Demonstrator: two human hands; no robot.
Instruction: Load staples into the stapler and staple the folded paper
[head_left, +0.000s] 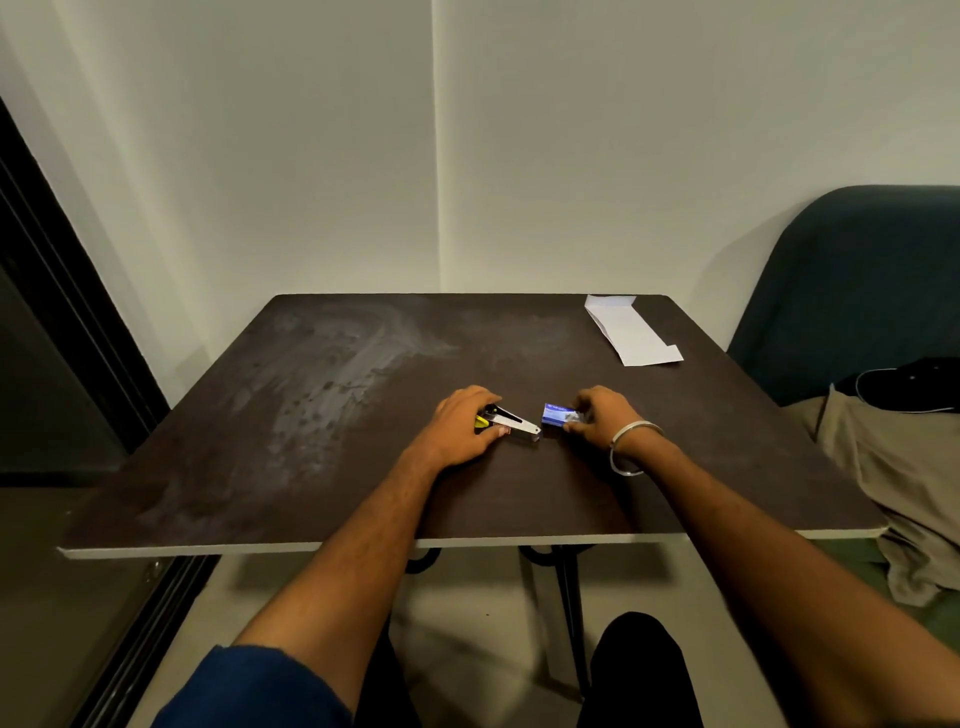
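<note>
Loading looks barely begun. Your left hand (460, 423) wraps its grip around the stapler (511, 423) lying mid-counter, while your right hand (597, 415) pinches the small blue staple box (558, 415) just beside it. No staples show yet. Folded paper (631, 332) waits untouched at the counter's (311, 415) far right corner, well apart, still to be stapled.

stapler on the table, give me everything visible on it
The stapler is small, with a black-and-yellow rear end and a silvery metal front that looks opened out, pointing right toward the blue staple box. It lies near the middle of the dark table. The left hand covers its rear and grips it; the thumb rests along its near side. Whether staples are inside can't be seen.
</note>
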